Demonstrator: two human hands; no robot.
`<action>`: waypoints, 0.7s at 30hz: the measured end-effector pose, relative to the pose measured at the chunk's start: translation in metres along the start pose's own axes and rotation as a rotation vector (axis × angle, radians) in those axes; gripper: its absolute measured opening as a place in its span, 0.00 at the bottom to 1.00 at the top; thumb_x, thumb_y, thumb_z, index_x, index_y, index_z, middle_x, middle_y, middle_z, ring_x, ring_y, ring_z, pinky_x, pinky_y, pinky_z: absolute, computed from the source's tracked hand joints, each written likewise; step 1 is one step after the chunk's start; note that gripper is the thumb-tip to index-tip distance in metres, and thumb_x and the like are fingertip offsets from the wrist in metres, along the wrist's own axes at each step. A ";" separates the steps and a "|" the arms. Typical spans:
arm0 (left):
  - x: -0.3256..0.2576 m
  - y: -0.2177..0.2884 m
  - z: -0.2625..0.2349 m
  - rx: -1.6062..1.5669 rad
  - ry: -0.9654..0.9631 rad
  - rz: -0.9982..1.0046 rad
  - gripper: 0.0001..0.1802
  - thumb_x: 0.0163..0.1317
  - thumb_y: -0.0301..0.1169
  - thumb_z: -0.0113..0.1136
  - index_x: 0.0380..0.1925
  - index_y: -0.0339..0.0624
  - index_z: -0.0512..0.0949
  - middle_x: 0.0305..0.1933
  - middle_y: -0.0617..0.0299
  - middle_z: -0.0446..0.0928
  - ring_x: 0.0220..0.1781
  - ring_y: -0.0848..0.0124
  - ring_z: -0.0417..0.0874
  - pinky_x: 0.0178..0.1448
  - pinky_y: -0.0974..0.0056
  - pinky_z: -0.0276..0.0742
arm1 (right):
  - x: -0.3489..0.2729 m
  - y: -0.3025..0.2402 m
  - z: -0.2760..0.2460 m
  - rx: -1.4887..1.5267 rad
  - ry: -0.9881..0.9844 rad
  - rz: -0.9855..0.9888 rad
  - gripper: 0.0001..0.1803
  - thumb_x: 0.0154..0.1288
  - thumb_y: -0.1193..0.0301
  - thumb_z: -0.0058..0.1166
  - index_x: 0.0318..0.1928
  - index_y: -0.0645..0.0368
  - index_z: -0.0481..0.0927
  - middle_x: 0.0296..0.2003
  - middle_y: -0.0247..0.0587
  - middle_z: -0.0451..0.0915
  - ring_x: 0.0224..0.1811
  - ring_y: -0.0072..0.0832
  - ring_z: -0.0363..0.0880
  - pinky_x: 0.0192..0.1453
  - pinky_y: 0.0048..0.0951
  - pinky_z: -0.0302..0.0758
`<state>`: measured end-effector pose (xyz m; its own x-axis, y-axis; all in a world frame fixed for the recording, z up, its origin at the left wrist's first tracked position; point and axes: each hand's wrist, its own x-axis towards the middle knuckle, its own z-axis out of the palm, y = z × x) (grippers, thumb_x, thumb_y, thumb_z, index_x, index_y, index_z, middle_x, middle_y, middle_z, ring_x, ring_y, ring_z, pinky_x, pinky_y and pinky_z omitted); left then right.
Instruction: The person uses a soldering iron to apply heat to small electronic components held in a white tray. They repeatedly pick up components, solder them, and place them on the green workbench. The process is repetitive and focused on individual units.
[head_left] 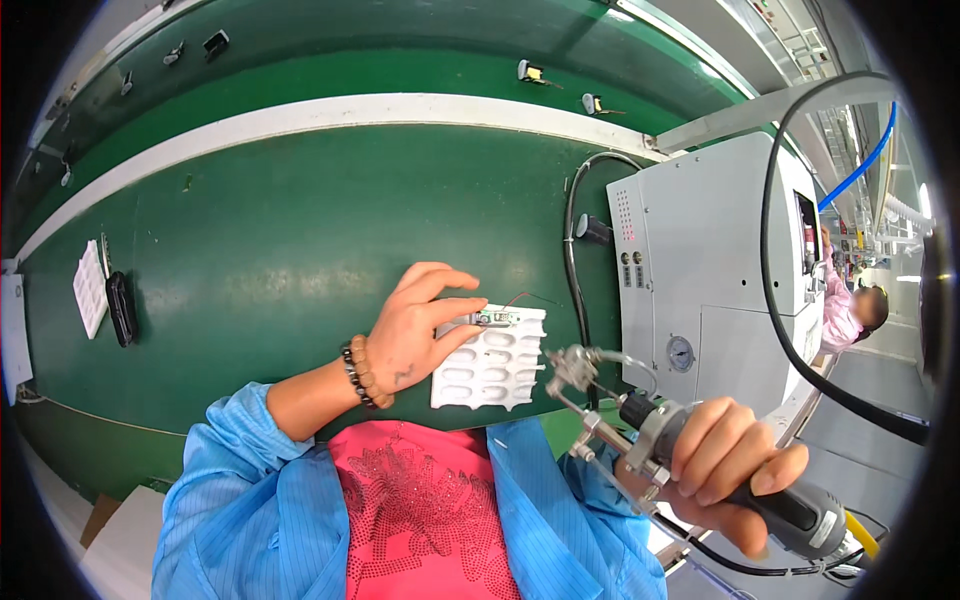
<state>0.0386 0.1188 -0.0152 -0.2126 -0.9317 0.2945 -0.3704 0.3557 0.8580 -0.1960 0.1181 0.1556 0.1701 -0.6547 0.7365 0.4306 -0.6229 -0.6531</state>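
My left hand (415, 325), with a beaded bracelet at the wrist, pinches a small green circuit board (497, 317) between thumb and finger. A thin dark red wire (530, 295) trails from the board. Both lie at the far edge of a white moulded tray (485, 375) with oval hollows. My right hand (725, 465) is wrapped round a grey and black handheld soldering iron (790, 510) with a metal bracket and thin feed tube on its front. Its front end points toward the tray's right side, apart from the board. The tip itself is hard to make out.
A grey machine (700, 270) with a dial stands on the right of the green bench (270, 230); a black cable (568, 230) loops beside it. At left lie another white tray (90, 288) and a black case (121, 308). Small parts (532, 74) sit beyond the white rail (400, 106). A person in pink (840, 310) is at far right.
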 end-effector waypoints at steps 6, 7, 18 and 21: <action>0.063 -0.023 -0.065 0.134 0.018 -0.104 0.15 0.54 0.30 0.72 0.42 0.38 0.85 0.40 0.52 0.84 0.43 0.60 0.82 0.50 0.59 0.76 | -0.013 -0.005 -0.006 -0.025 0.006 -0.014 0.25 0.64 0.53 0.65 0.39 0.57 0.66 0.18 0.30 0.72 0.14 0.18 0.71 0.18 0.18 0.73; 0.078 -0.033 -0.077 0.147 0.107 -0.224 0.17 0.57 0.33 0.71 0.44 0.37 0.84 0.41 0.52 0.84 0.43 0.62 0.83 0.51 0.60 0.76 | -0.015 0.000 -0.007 -0.008 0.010 -0.024 0.25 0.64 0.54 0.66 0.39 0.57 0.65 0.19 0.31 0.72 0.14 0.18 0.71 0.17 0.18 0.73; 0.271 -0.142 -0.031 0.622 -0.007 0.395 0.23 0.61 0.30 0.63 0.57 0.40 0.74 0.64 0.51 0.74 0.66 0.53 0.73 0.70 0.55 0.69 | -0.024 0.002 -0.020 -0.047 0.016 -0.036 0.23 0.64 0.60 0.67 0.37 0.59 0.65 0.20 0.33 0.73 0.14 0.21 0.73 0.17 0.22 0.74; 0.300 -0.172 -0.012 0.655 -0.114 0.308 0.21 0.62 0.29 0.62 0.56 0.40 0.74 0.58 0.49 0.77 0.63 0.53 0.75 0.68 0.55 0.71 | -0.022 -0.003 -0.022 -0.061 -0.001 -0.019 0.23 0.63 0.61 0.68 0.37 0.59 0.66 0.20 0.34 0.73 0.14 0.21 0.73 0.17 0.22 0.74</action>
<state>0.0495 -0.2229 -0.0693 -0.4737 -0.7819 0.4053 -0.7361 0.6042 0.3053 -0.2210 0.1249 0.1372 0.1636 -0.6417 0.7493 0.3786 -0.6605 -0.6484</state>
